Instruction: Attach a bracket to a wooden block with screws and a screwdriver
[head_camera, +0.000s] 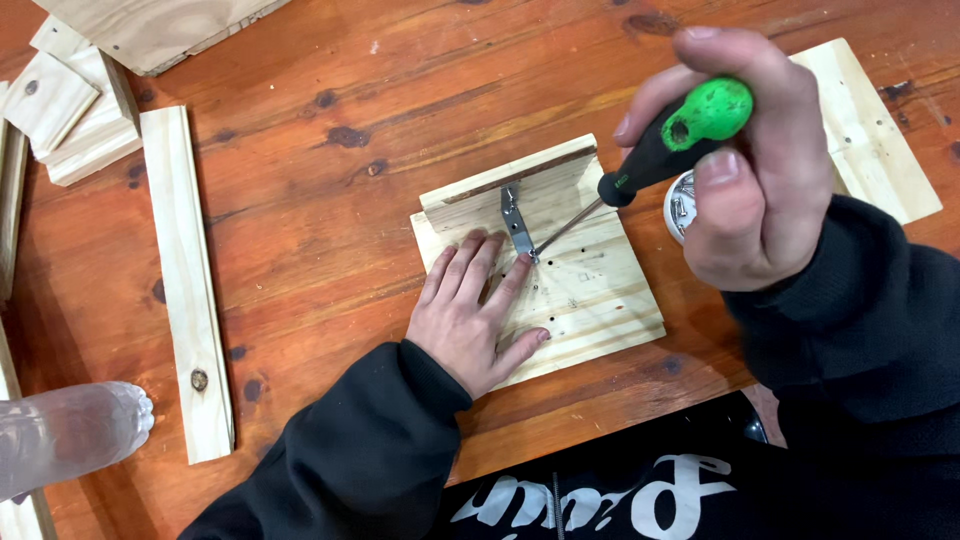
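My right hand (750, 160) grips a screwdriver (665, 150) with a black and green handle. Its thin shaft slants down to the left, and the tip meets a screw at the lower end of a small metal bracket (514, 222). The bracket lies against an upright wooden strip on a square pale wood board (590, 290). My left hand (470, 315) lies flat on that board, fingers spread, with the fingertips just beside the bracket and the screw.
A long pale wood strip (188, 285) lies at the left. Stacked wood blocks (70, 105) sit at the top left and a board (870, 130) lies at the right. A small round container of screws (680, 205) hides behind my right hand. A clear plastic bottle (65, 430) lies at the lower left.
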